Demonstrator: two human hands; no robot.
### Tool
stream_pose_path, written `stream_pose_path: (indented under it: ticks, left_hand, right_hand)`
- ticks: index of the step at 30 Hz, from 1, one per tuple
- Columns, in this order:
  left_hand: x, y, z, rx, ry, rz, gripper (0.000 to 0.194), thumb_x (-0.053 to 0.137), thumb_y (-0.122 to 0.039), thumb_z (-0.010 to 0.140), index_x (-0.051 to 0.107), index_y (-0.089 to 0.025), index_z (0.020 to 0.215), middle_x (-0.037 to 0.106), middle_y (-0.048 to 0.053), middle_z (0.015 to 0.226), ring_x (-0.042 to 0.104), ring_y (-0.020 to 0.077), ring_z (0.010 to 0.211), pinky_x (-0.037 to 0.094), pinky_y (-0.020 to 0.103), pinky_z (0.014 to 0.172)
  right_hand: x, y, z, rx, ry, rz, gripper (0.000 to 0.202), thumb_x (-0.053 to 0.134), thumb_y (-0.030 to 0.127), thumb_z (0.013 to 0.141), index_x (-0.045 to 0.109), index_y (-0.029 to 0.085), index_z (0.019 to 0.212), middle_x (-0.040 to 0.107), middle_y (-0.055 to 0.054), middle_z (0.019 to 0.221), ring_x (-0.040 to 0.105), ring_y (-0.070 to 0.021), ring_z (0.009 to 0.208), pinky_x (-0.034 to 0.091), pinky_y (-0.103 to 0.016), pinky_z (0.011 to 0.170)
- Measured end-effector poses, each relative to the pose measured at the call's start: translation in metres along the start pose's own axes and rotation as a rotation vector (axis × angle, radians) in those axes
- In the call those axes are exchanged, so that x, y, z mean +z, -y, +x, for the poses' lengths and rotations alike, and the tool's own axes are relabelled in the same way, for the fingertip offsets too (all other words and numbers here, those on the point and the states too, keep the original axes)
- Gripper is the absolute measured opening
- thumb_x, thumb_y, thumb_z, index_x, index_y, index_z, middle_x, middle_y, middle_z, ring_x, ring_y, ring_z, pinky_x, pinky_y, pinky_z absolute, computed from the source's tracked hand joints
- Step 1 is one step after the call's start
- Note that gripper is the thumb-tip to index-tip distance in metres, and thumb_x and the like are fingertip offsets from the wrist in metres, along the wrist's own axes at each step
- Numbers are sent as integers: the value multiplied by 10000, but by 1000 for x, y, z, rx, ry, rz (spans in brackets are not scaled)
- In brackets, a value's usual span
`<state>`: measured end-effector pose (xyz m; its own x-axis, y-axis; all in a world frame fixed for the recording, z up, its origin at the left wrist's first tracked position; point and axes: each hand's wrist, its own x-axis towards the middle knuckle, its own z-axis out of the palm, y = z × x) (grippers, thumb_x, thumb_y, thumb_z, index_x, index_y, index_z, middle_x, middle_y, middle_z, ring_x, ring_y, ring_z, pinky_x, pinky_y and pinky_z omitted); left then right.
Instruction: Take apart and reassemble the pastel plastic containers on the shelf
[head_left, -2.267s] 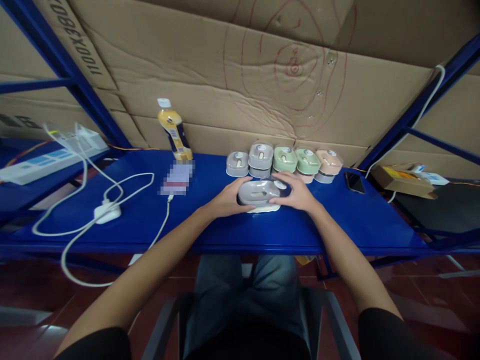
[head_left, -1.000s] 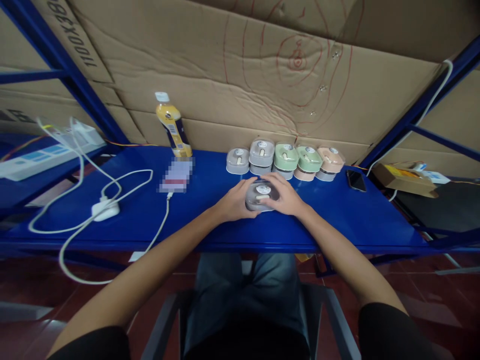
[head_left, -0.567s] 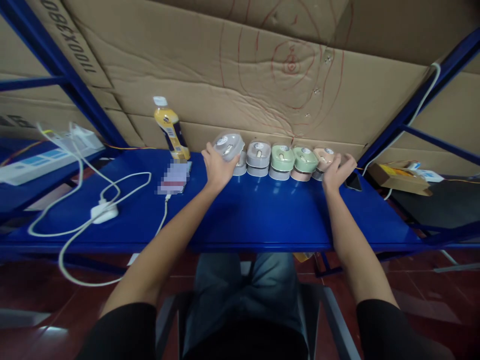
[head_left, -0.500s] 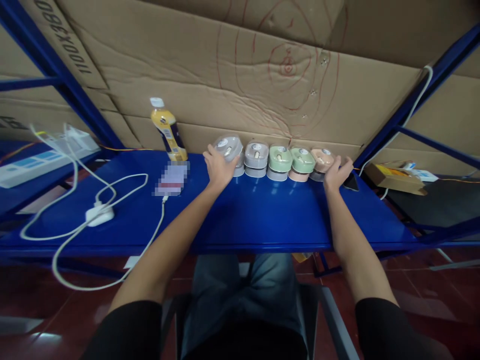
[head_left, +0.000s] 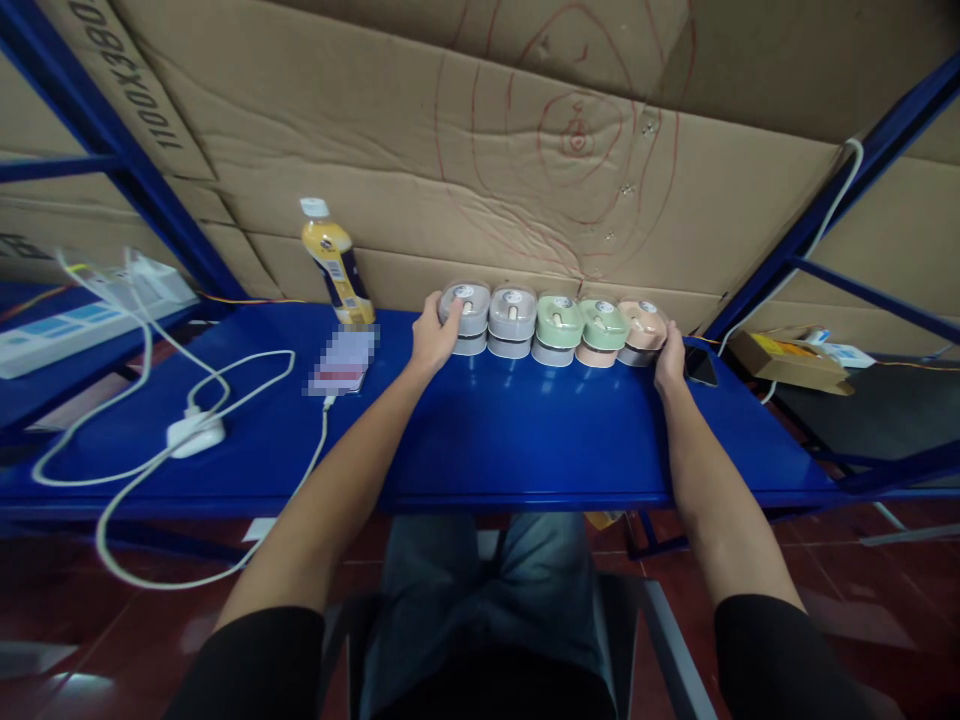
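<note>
Several small rounded boxes with clear covers stand in a row, stacked on lower boxes against the cardboard. My left hand is closed round the left side of the grey box at the row's left end, thumb on its front. Beside it are another grey box and two green boxes, one nearer the middle and one further right. At the right end, my right hand lies with straightened fingers along the side of the peach box; some fingers are hidden.
A yellow drink bottle stands to the left, behind a blurred-out phone-like item on a white cable. A white charger lies further left. Past my right hand is a dark phone. Blue shelf posts and cardboard bound the table.
The leftmost grey box was tilted and raised in my left hand; now it sits level on its stack. My right hand has come down from spread fingers to the peach box's side.
</note>
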<state>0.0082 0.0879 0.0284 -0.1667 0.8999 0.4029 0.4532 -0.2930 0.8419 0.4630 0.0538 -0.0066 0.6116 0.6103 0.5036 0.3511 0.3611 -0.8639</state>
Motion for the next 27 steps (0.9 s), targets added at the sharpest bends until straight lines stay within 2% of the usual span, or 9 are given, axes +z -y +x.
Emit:
stream_pose_path:
  ticks: [4, 7, 11, 13, 15, 17, 19, 22, 27]
  left_hand:
    - [-7, 9, 6, -1, -22, -13, 538, 673, -529, 939, 588, -230, 1377, 732, 160, 1372, 644, 385, 1354, 441, 577, 1203]
    - [-18, 16, 9, -28, -76, 16, 477, 666, -498, 947, 611, -234, 1341, 751, 149, 1318, 671, 374, 1311, 455, 568, 1194]
    - [-39, 28, 15, -91, -179, 49, 419, 636, -464, 959, 636, -219, 1299, 751, 140, 1290, 687, 348, 1266, 488, 531, 1170]
    - [-48, 35, 19, -105, -219, 55, 427, 628, -461, 958, 637, -212, 1305, 730, 139, 1343, 673, 337, 1292, 476, 510, 1189]
    - [-54, 40, 22, -116, -238, 56, 439, 620, -457, 959, 637, -206, 1319, 707, 145, 1398, 647, 336, 1339, 456, 499, 1214]
    - [-57, 43, 24, -117, -243, 45, 449, 612, -457, 962, 638, -208, 1335, 695, 146, 1429, 618, 344, 1381, 430, 516, 1238]
    - [-57, 44, 24, -105, -240, 37, 470, 609, -463, 966, 630, -210, 1362, 678, 148, 1462, 589, 352, 1420, 397, 539, 1264]
    - [-55, 43, 22, -89, -233, 45, 534, 609, -475, 976, 593, -194, 1430, 618, 166, 1541, 530, 355, 1487, 340, 532, 1303]
    - [-54, 34, 15, -74, -239, 70, 623, 609, -478, 985, 508, -162, 1513, 544, 201, 1597, 473, 365, 1529, 310, 532, 1315]
  right_hand:
    - [3, 1, -4, 51, 18, -42, 740, 449, 791, 882, 695, 191, 1239, 711, -98, 1318, 643, -281, 1278, 532, -499, 1090]
    - [10, 5, -10, 74, 80, -81, 730, 463, 791, 872, 678, 211, 1260, 706, -92, 1329, 650, -281, 1259, 544, -501, 1062]
    - [28, 15, -25, 67, 197, -104, 712, 608, 749, 819, 641, 232, 1308, 715, -93, 1338, 668, -285, 1234, 543, -489, 1064]
    - [38, 21, -33, 64, 247, -149, 789, 715, 720, 745, 608, 221, 1347, 713, -120, 1355, 673, -300, 1230, 537, -496, 1077]
    - [47, 27, -41, 38, 242, -264, 953, 809, 697, 650, 558, 183, 1413, 678, -184, 1413, 652, -346, 1274, 511, -530, 1114]
    - [54, 33, -47, -39, 196, -408, 1123, 855, 689, 592, 484, 135, 1496, 600, -260, 1498, 587, -415, 1367, 463, -591, 1155]
    - [59, 38, -51, -125, 169, -501, 1190, 845, 681, 612, 416, 104, 1560, 539, -304, 1548, 528, -466, 1428, 429, -642, 1169]
    - [62, 44, -55, -159, 190, -537, 1141, 811, 626, 668, 396, 95, 1589, 574, -305, 1514, 558, -476, 1402, 435, -656, 1155]
    - [61, 52, -55, -77, 164, -521, 1077, 833, 505, 624, 453, 111, 1552, 647, -259, 1452, 612, -448, 1356, 468, -611, 1154]
